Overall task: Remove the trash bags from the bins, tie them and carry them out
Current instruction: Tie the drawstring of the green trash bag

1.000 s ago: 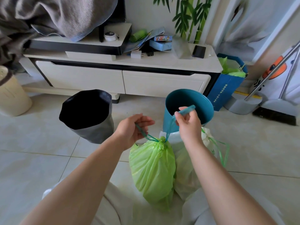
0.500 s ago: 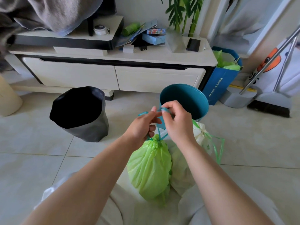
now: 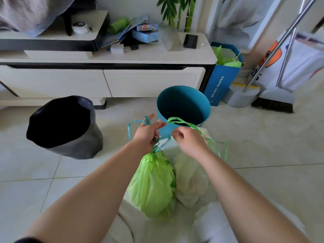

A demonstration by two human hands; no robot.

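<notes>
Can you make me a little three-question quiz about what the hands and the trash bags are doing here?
1. True or false: the green trash bag still sits inside the teal bin.
2. Which hand holds the green drawstring of the white trash bag? A left hand B right hand
3. Fill in: the grey bin has a ____ liner.

Key: 1 false, it is out on the floor; 2 B; 3 black.

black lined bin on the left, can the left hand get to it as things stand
Probably not right away. The left hand is closed on the teal drawstring of the green bag. The black-lined bin stands apart to the left with bare floor between, so the path looks free once the string is let go.
</notes>
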